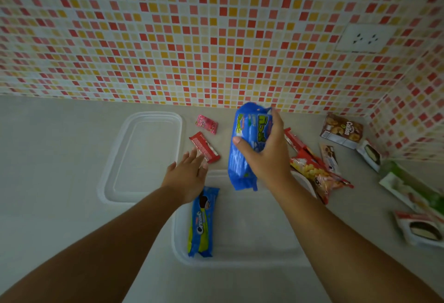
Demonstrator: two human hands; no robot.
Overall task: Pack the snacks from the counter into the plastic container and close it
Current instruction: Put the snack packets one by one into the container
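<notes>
Cream-O pack [203, 222], Collon box [342, 130]

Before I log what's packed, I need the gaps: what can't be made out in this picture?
Head view only:
- Container: its far right corner sits behind the right hand and blue pack.
- Red wrappers: partly behind that hand; count unclear.
- White packs: cut by the right edge.
- Red bar: print too small; the left hand hides its near end.

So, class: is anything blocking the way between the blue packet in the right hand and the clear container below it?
Nothing visible: the right hand holds the blue biscuit packet above the open clear plastic container, where one blue cookie pack lies at the left.
</notes>
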